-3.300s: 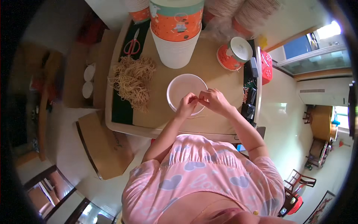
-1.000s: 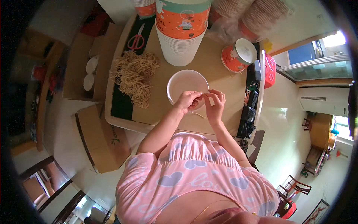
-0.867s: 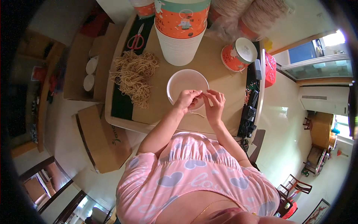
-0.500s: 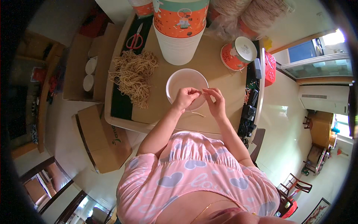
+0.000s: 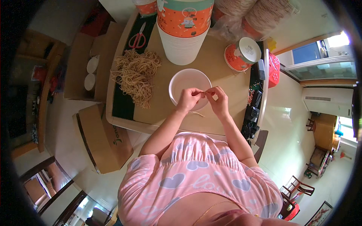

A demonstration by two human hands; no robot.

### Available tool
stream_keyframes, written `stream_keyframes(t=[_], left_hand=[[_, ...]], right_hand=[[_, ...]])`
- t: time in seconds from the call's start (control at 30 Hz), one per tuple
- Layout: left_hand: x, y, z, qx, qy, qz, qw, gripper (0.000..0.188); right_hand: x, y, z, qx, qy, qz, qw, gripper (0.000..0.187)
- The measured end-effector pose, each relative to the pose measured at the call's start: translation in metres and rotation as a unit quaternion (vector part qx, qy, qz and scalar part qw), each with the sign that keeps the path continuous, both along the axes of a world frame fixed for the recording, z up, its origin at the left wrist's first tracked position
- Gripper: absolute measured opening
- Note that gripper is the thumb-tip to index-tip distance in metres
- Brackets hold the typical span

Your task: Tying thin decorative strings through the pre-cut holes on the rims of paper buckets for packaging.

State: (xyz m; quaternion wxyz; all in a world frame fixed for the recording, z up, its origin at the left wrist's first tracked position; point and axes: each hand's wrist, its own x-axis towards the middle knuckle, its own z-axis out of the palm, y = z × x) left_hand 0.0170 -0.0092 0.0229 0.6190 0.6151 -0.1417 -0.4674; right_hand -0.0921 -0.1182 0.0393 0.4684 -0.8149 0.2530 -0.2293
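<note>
Bowl [image 5: 185, 80]: white.
Left hand [image 5: 188, 99]: pinched; if grasping something, I cannot tell.
Right hand [image 5: 219, 101]: pinched likewise, meeting left above bowl.
Cord heap [image 5: 137, 74]: left of bowl.

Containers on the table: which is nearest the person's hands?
The lone white container, partly hidden by the left hand and right hand; the tall stack and orange container at right sit farther off.

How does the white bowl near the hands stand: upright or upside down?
Upright: the white bowl rests on the brown board, its round mouth facing up and its inside showing.
</note>
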Motion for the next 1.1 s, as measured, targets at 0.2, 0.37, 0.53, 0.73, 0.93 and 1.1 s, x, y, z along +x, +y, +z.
stream_keyframes(t=[0.2,0.37,0.53,0.73,0.93,1.1], left_hand=[[0.002,0.007,0.007,0.005,-0.029,0.021,0.999,0.007],[0.006,0.016,0.007,0.002,-0.057,0.025,0.998,0.006],[0.008,0.019,0.006,0.002,-0.083,0.025,0.996,0.005],[0.007,0.016,0.005,0.002,-0.085,0.03,0.996,0.005],[0.005,0.016,0.005,0.011,-0.161,0.009,0.987,0.004],[0.001,0.02,-0.002,-0.033,-0.106,-0.011,0.994,0.004]], right_hand=[[0.001,0.005,0.014,0.025,0.042,0.011,0.999,0.014],[0.0,0.007,0.013,0.004,0.092,0.054,0.994,0.012],[0.0,0.007,0.009,-0.033,0.086,0.062,0.994,0.008],[-0.001,0.009,0.006,-0.077,0.075,0.066,0.992,0.008],[-0.001,0.009,0.002,-0.124,0.082,0.063,0.987,0.008],[-0.002,0.011,-0.004,-0.143,0.066,0.058,0.986,0.006]])
